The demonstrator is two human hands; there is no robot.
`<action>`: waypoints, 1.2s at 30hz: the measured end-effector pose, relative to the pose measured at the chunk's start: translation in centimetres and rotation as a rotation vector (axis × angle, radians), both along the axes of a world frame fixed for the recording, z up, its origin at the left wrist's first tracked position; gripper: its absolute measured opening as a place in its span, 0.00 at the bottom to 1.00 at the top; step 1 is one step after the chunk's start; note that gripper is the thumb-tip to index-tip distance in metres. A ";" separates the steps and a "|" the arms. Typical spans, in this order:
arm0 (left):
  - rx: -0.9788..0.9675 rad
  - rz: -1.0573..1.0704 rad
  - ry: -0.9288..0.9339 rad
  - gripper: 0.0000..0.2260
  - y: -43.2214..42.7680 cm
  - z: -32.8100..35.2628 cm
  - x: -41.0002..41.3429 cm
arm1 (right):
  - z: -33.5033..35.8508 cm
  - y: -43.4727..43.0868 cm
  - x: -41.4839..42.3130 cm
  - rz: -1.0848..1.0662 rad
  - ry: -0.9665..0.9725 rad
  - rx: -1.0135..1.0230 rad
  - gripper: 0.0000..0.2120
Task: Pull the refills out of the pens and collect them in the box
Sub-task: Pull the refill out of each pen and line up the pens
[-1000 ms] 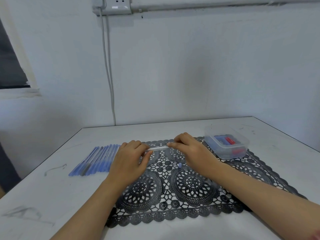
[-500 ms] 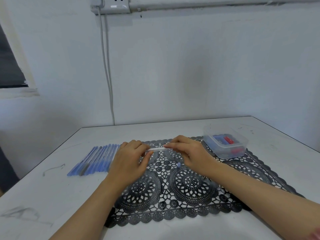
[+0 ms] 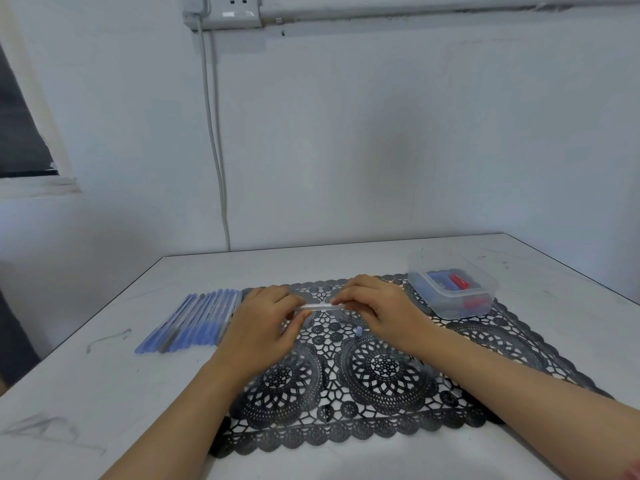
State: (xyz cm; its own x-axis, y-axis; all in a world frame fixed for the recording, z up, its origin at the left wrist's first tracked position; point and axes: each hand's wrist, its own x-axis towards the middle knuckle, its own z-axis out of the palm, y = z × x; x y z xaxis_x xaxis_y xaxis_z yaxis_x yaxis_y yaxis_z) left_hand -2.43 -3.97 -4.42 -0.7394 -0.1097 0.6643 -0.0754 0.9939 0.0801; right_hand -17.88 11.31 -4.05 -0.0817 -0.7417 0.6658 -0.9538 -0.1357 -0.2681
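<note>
White table [image 3: 346, 261] against a bare wall, bearing one black lace mat [image 3: 381, 375]. At nine o'clock lies one row of blue pens [image 3: 197, 320], roughly eight, too packed to count surely. At two o'clock, within reach, one clear box [image 3: 450, 308] holds blue and red pieces. At centre, left hand [image 3: 259, 327] and right hand [image 3: 381, 310] pinch opposite ends of one clear pen [image 3: 320, 307], seemingly to draw its refill. One blue cap [image 3: 359, 330] lies beside them.

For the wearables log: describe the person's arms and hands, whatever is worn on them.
The left hand and right hand are bare: no gloves, rings or watch show. The left forearm and right forearm are uncovered to the frame's edge. A pinkish-red sliver in the bottom right corner, by the right arm, may be a sleeve edge; too little shows to tell.
</note>
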 end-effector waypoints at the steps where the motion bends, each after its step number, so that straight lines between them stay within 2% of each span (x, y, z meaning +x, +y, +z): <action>1: 0.001 0.000 0.001 0.13 0.0 0.0 0.0 | 0.0 0.0 0.0 0.000 -0.003 -0.002 0.11; 7: 0.010 0.010 0.016 0.13 0.1 0.2 0.1 | 0.2 0.2 0.0 -0.073 0.002 0.018 0.09; 13: 0.009 0.024 0.018 0.14 0.1 0.1 0.2 | 0.7 0.5 0.3 -0.125 -0.028 0.124 0.10; 18: 0.014 0.035 0.024 0.14 -0.2 0.1 0.0 | 1.3 0.5 0.0 -0.241 -0.188 0.252 0.11; 23: 0.013 0.041 0.031 0.14 -0.5 0.0 0.0 | 1.0 0.3 -0.4 -0.251 -0.312 0.445 0.09; 29: 0.012 0.048 0.032 0.15 -0.5 0.0 0.0 | 0.8 0.2 -0.1 -0.263 -0.235 0.554 0.09; 36: 0.007 0.063 0.021 0.15 -0.4 -0.1 0.0 | 1.0 0.3 0.0 -0.304 -0.251 0.558 0.05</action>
State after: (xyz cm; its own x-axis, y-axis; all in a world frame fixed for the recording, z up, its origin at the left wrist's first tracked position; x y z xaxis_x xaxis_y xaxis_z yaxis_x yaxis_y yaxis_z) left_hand -2.40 -4.40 -4.47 -0.7170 -0.1604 0.6784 -0.1364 0.9866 0.0891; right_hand -17.85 11.56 -3.07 -0.4429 -0.8879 0.1241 -0.8273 0.3514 -0.4384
